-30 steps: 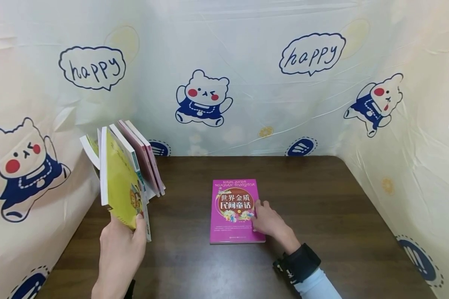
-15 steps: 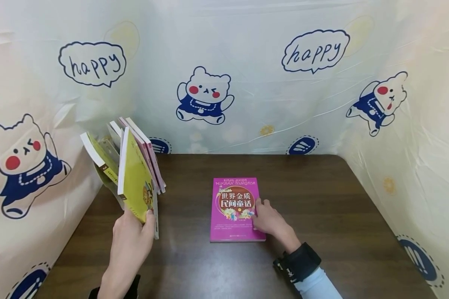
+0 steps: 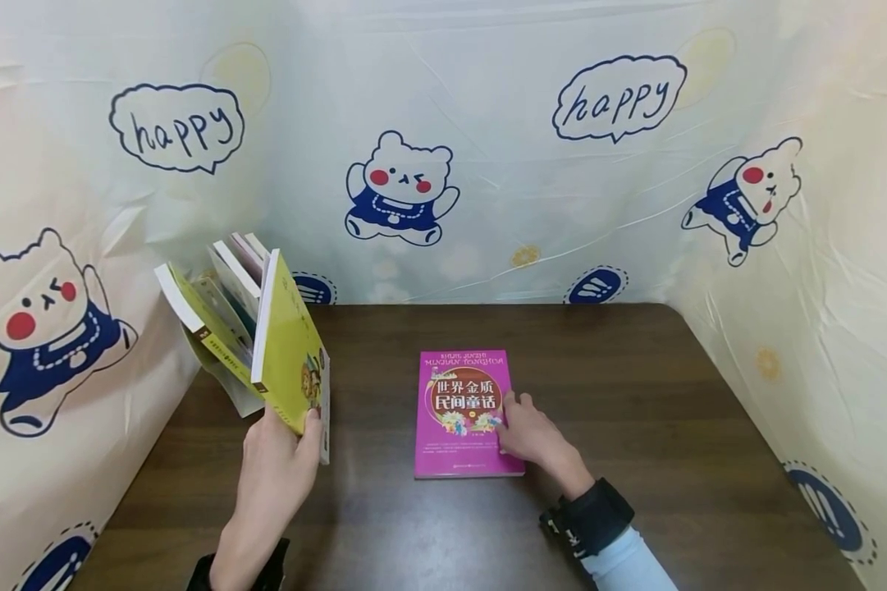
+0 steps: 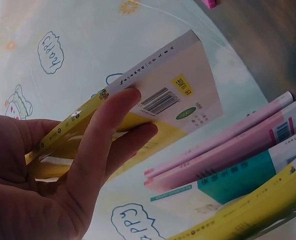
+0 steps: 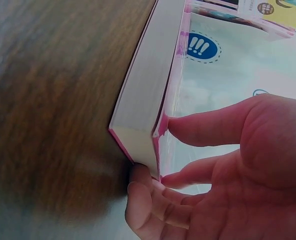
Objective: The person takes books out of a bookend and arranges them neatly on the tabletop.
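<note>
My left hand point(image 3: 276, 480) grips a yellow book point(image 3: 291, 336) by its lower end, thumb on the cover and the other fingers behind. The book is upright and slightly tilted; a barcode shows on its back in the left wrist view. At the centre of the table a magenta book point(image 3: 458, 460) lies flat, its cover up. My right hand point(image 3: 533, 435) holds its right edge. In the right wrist view the thumb point(image 5: 205, 129) meets the cover, and other fingers are curled against the page edge.
Several books stand leaning in a loose row at the left back, among them a yellow one point(image 3: 203, 324), a teal one point(image 4: 238, 175) and pink ones point(image 4: 228, 132). A printed curtain point(image 3: 502, 213) borders the brown table point(image 3: 598, 361) behind and at both sides.
My left hand has moved right with the yellow book, away from the leaning row, and another yellow book now shows more fully. My right hand and the magenta book have stayed in place.
</note>
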The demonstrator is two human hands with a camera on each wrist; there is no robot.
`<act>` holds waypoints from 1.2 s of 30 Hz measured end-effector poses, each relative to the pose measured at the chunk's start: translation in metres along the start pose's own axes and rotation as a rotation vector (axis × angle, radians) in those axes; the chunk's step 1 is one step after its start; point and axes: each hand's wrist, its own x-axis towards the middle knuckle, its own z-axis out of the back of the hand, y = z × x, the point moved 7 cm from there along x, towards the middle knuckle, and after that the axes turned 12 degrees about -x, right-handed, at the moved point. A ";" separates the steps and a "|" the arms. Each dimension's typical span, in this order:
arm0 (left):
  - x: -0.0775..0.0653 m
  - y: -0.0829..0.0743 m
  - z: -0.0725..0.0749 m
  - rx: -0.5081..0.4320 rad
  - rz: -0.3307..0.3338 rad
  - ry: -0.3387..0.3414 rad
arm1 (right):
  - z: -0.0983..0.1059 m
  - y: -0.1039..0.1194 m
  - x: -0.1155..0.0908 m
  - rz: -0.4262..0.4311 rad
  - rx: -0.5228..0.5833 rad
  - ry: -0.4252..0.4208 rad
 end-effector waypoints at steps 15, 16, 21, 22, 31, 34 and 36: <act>0.004 0.001 -0.016 -0.055 0.057 0.081 | 0.000 -0.001 -0.001 0.004 -0.006 -0.006; 0.004 0.001 -0.017 -0.062 0.064 0.090 | 0.000 -0.001 0.000 0.004 -0.004 -0.006; 0.005 0.001 -0.022 -0.078 0.073 0.118 | 0.000 -0.001 0.000 0.002 -0.012 -0.007; 0.005 0.001 -0.023 -0.077 0.072 0.120 | 0.000 -0.001 0.000 0.001 -0.014 -0.007; 0.006 0.002 -0.030 -0.083 0.088 0.139 | 0.001 -0.001 0.001 -0.002 -0.011 -0.008; 0.006 0.002 -0.033 -0.088 0.095 0.152 | 0.001 -0.001 0.000 -0.001 -0.012 -0.009; 0.006 0.003 -0.036 -0.091 0.098 0.159 | 0.000 -0.002 0.000 0.001 -0.006 -0.007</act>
